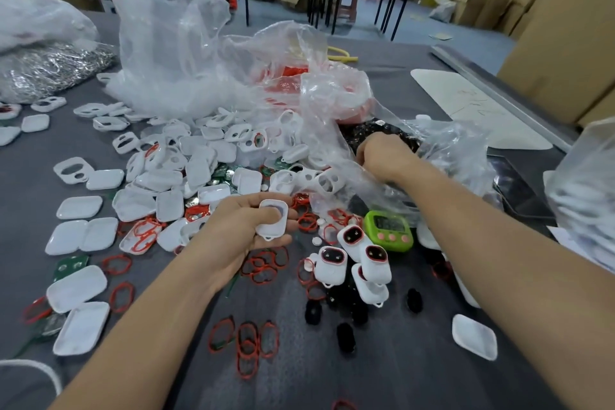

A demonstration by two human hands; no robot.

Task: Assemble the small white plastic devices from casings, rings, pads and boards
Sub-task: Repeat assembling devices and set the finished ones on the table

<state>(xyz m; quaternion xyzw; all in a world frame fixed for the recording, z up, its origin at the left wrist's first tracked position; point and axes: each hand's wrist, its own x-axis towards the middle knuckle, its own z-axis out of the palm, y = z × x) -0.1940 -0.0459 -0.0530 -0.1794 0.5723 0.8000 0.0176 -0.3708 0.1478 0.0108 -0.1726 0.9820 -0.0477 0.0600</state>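
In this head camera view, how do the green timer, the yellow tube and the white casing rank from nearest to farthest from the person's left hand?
1. White casing: held in the left hand itself.
2. Green timer: on the table, just to the hand's right.
3. Yellow tube: far back, behind the clear plastic bag.

- The left hand (244, 230) gripped a white casing (272, 219).
- The right hand (382, 153) reached into a clear plastic bag (442, 156) of black pads (376, 130).

Glossy white plastic casings (196, 173); crinkled bags (173, 43)
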